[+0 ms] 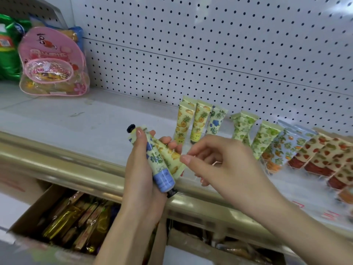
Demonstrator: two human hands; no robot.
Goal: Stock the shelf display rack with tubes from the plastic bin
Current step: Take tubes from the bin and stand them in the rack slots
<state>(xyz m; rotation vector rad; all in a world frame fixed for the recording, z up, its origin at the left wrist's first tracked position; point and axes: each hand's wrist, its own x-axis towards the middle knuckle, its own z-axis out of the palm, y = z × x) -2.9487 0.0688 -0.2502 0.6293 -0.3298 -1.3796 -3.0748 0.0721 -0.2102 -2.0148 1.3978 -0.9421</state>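
Your left hand (pixel 141 167) gripping a blue-flower tube (pixel 159 163) and a yellow fruit tube (pixel 172 161), your right hand (pixel 221 165) curled beside them, hold unclear, printed tubes (pixel 245 127) upright on the shelf (pixel 91 119)

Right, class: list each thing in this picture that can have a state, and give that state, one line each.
Left hand: grips blue-flower tube and yellow fruit tube.
Right hand: fingers curled, fingertips by the yellow fruit tube's end; grip unclear.
Shelf tubes: standing cap down, leaning back.
Pink bag: upright on the shelf.
Cardboard box: open, holding packets.
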